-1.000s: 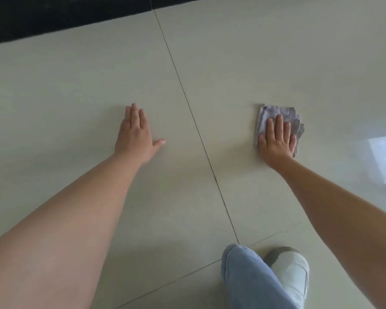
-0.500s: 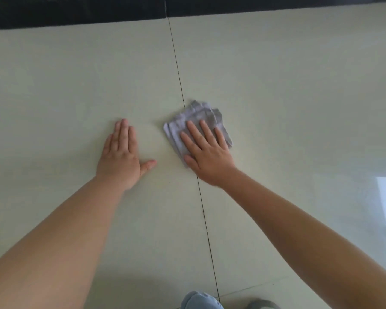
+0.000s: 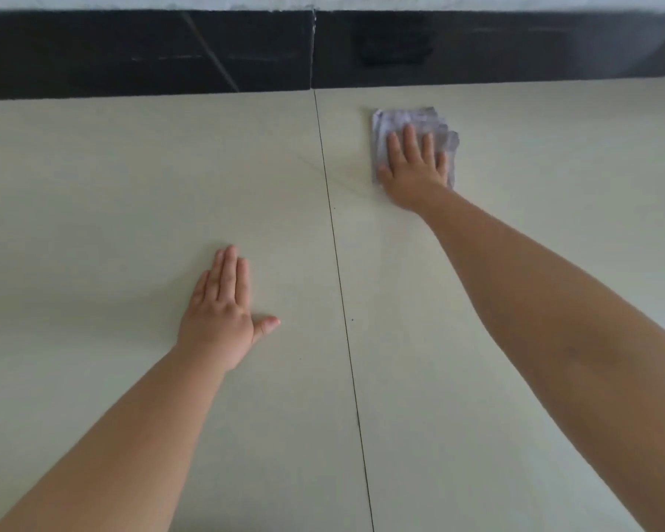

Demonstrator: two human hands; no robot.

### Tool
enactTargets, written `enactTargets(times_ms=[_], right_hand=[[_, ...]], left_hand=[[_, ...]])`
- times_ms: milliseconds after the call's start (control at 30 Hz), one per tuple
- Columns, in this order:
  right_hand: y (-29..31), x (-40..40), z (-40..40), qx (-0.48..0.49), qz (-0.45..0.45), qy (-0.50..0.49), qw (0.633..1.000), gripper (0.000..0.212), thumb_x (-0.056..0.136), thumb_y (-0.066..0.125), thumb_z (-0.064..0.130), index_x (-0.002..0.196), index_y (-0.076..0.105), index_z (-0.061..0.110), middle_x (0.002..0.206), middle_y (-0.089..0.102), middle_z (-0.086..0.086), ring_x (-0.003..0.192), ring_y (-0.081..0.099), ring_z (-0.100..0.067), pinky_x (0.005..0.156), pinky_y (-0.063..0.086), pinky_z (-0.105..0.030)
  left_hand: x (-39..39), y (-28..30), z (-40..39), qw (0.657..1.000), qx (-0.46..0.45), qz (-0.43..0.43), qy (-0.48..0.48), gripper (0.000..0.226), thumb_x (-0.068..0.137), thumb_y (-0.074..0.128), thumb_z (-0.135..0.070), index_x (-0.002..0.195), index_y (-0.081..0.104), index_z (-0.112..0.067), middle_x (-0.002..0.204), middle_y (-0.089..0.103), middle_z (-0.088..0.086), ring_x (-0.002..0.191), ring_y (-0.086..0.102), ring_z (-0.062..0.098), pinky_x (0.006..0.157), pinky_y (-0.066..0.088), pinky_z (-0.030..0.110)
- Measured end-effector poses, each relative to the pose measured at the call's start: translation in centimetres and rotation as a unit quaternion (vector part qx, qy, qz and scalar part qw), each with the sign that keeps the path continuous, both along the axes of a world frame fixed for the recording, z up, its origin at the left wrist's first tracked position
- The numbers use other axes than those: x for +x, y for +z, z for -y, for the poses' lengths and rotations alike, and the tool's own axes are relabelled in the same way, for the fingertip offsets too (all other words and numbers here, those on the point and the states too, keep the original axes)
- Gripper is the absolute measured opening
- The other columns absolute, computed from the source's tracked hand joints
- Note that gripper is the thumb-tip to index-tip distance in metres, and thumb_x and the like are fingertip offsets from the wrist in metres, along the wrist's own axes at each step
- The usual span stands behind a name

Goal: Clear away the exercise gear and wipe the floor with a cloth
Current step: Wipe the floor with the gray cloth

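A folded grey cloth (image 3: 409,119) lies on the pale tiled floor (image 3: 123,193), far ahead and just right of the dark grout line (image 3: 338,270), close to the wall. My right hand (image 3: 413,168) presses flat on the cloth with its fingers spread, covering the near half of it. My left hand (image 3: 221,312) rests palm down on the bare tile left of the grout line, nearer to me, and holds nothing. No exercise gear is in view.
A black glossy skirting band (image 3: 139,51) runs along the foot of the wall across the top of the view, with a white wall strip (image 3: 169,0) above it. Pale tiles stretch out on both sides of my arms.
My right hand has slid the cloth forward and to the right, off the grout line and towards the wall. The view has tilted up, showing more skirting. My left hand stays planted.
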State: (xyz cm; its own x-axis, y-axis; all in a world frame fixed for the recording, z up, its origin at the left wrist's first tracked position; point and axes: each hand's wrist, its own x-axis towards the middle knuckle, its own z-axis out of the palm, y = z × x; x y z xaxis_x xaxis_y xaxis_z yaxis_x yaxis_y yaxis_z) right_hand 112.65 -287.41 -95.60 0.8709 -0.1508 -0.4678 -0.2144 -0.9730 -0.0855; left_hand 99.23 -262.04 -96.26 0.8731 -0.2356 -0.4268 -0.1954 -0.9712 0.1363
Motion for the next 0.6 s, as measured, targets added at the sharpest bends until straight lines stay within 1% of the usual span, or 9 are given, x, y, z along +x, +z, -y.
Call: enactTargets(times_ms=[100,167,200,267,333,433,500,533,600], right_hand=[[0.2,-2.2,-5.7,0.018,0.001,0.145,0.989,0.054,0.101,0.013,0.038,0.148,-0.008,0.024,0.158,-0.015,-0.002,0.145,-0.015,-0.027,0.117,-0.009,-0.044],[0.1,-6.5,-7.2,0.028,0.001,0.177,0.984,0.053,0.100,0.016,0.039,0.149,-0.002,0.026,0.159,-0.010,0.001,0.146,-0.012,-0.025,0.117,-0.010,-0.042],[0.0,-9.2,-7.2,0.034,0.006,0.191,0.981,0.053,0.100,0.016,0.040,0.149,0.001,0.026,0.159,-0.006,0.000,0.147,-0.008,-0.025,0.117,-0.011,-0.042],[-0.5,-15.7,-6.5,0.045,0.032,0.243,0.968,0.053,0.098,0.010,0.043,0.147,0.017,0.025,0.157,0.018,-0.004,0.146,0.012,-0.029,0.115,-0.004,-0.042],[-1.3,-22.8,-4.8,0.039,0.035,0.296,0.954,0.051,0.099,0.005,0.043,0.142,0.026,0.026,0.152,0.033,-0.003,0.141,0.025,-0.028,0.114,0.005,-0.041],[-1.1,-31.1,1.4,0.031,0.009,0.326,0.945,0.052,0.099,0.006,0.044,0.148,0.000,0.030,0.159,-0.008,0.006,0.147,-0.006,-0.018,0.118,-0.003,-0.036],[-0.1,-32.9,5.5,0.010,-0.021,0.264,0.964,0.053,0.099,0.004,0.046,0.148,-0.006,0.029,0.157,-0.015,0.008,0.146,-0.011,-0.016,0.118,-0.001,-0.037],[0.5,-32.6,6.5,-0.011,-0.048,0.209,0.977,0.055,0.098,0.003,0.048,0.149,-0.003,0.028,0.158,-0.011,0.006,0.147,-0.006,-0.018,0.117,0.006,-0.041],[0.9,-30.0,6.4,-0.039,-0.018,0.085,0.995,0.066,0.093,0.002,0.054,0.149,0.010,0.020,0.158,0.006,-0.004,0.146,0.009,-0.030,0.113,0.018,-0.050]], left_hand=[[0.2,0.1,-0.1,0.999,0.024,-0.017,-0.025,0.100,0.036,0.094,-0.033,0.108,0.057,0.025,0.116,0.057,0.041,0.101,0.060,0.054,0.076,0.051,0.059],[0.1,0.5,0.1,0.999,0.026,-0.005,-0.035,0.100,0.043,0.093,-0.033,0.114,0.054,0.024,0.122,0.053,0.041,0.109,0.057,0.053,0.084,0.049,0.057],[0.1,0.8,0.3,1.000,0.018,-0.010,-0.024,0.098,0.055,0.088,-0.033,0.124,0.046,0.023,0.134,0.043,0.040,0.123,0.047,0.051,0.097,0.043,0.054],[0.2,1.0,0.2,1.000,0.008,-0.022,0.003,0.095,0.081,0.067,-0.037,0.143,0.018,0.014,0.154,0.009,0.029,0.145,0.012,0.039,0.118,0.015,0.043],[0.3,1.0,0.2,0.999,0.007,-0.038,0.014,0.092,0.089,0.053,-0.042,0.147,0.001,0.007,0.157,-0.009,0.021,0.147,-0.007,0.029,0.120,-0.001,0.036],[0.2,1.1,0.3,0.997,0.046,-0.054,0.005,0.090,0.093,0.041,-0.049,0.148,-0.008,0.003,0.157,-0.017,0.017,0.147,-0.013,0.025,0.119,-0.005,0.033],[0.0,1.6,0.4,0.995,0.064,-0.071,0.000,0.089,0.093,0.038,-0.050,0.148,-0.009,0.002,0.157,-0.018,0.016,0.147,-0.015,0.025,0.119,-0.005,0.033],[0.0,1.8,0.4,0.995,0.069,-0.076,-0.002,0.089,0.093,0.037,-0.051,0.148,-0.009,0.002,0.157,-0.018,0.015,0.147,-0.015,0.024,0.119,-0.005,0.033],[0.0,2.2,0.5,0.993,0.084,-0.079,-0.008,0.088,0.094,0.035,-0.052,0.148,-0.009,0.001,0.157,-0.018,0.014,0.147,-0.015,0.023,0.120,-0.005,0.033]])
